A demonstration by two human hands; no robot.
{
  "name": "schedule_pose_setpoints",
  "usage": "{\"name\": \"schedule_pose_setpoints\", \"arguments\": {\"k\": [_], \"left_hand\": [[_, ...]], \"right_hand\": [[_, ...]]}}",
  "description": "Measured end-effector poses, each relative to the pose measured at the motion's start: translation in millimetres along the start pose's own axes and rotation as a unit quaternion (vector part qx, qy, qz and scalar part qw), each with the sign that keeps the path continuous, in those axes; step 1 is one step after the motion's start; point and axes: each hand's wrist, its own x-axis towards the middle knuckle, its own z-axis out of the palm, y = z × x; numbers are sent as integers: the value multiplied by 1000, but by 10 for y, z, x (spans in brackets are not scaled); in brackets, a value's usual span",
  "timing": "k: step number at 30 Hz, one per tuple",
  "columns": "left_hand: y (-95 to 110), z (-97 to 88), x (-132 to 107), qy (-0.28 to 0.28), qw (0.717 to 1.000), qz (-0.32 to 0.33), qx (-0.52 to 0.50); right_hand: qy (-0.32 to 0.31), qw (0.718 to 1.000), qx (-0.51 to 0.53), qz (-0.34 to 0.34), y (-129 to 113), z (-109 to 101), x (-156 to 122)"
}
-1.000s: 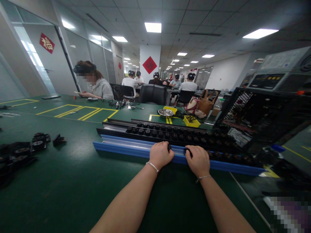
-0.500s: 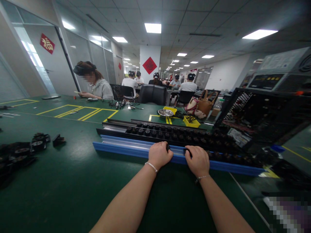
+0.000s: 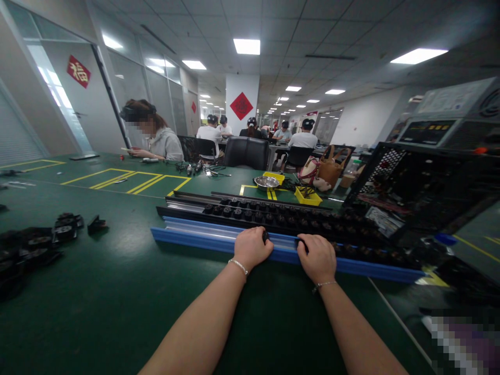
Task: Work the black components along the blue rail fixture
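Observation:
A long blue rail (image 3: 195, 241) with a shiny channel lies across the green table. My left hand (image 3: 252, 249) is closed around a small black part (image 3: 265, 236) at the rail's channel, most of it hidden by the fingers. Further right, my right hand (image 3: 318, 258) curls over the rail with its fingers on another black part (image 3: 301, 244), which shows only at its edge. Between the two hands a short stretch of bare channel shows. Right of my right hand, several black parts (image 3: 363, 251) sit in a row in the same rail.
Behind the blue rail lie black rails (image 3: 179, 212) filled with black parts. Loose black parts (image 3: 39, 242) lie at the left. An open computer case (image 3: 425, 182) stands at the right. Beyond are a metal bowl (image 3: 266, 182), a yellow tray (image 3: 308, 197) and a seated person (image 3: 156, 138).
My left hand has slid a little to the left along the blue rail, widening the space between my hands. My right hand stays where it was.

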Motion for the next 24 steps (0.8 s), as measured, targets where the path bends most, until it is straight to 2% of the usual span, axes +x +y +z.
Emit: {"name": "schedule_pose_setpoints", "arguments": {"k": [10, 17, 24], "left_hand": [[-142, -77, -19, -20, 999, -32, 26], [-159, -43, -24, 0, 999, -28, 28], [-209, -101, -28, -15, 999, -29, 32]], "right_hand": [[1, 1000, 3, 0, 2, 8, -7], [2, 1000, 2, 4, -8, 2, -6], [0, 1000, 4, 4, 2, 14, -5]]}}
